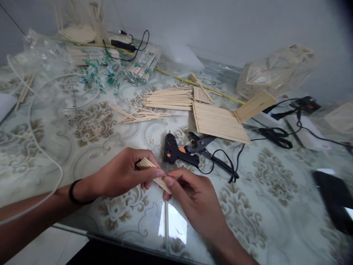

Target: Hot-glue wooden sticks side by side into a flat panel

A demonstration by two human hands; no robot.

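Note:
A small panel of thin wooden sticks (149,165) lies side by side between my two hands, above the front of the glass table. My left hand (129,171) is closed round its upper left part, thumb on top. My right hand (190,191) pinches its lower right end between thumb and fingers. Parts of the panel are hidden under the fingers. Just beyond my hands a black glue gun (172,149) lies on its side, nozzle pointing away. Beside it, on the right, rest black-handled cutting pliers (205,147).
Loose sticks (168,98) and a flat stick-built piece with a raised flap (217,119) lie beyond. Scissors (273,136) and a black phone-like slab (331,195) are at right. Bagged sticks (145,64) sit at the back. A white cable (41,147) crosses my left forearm.

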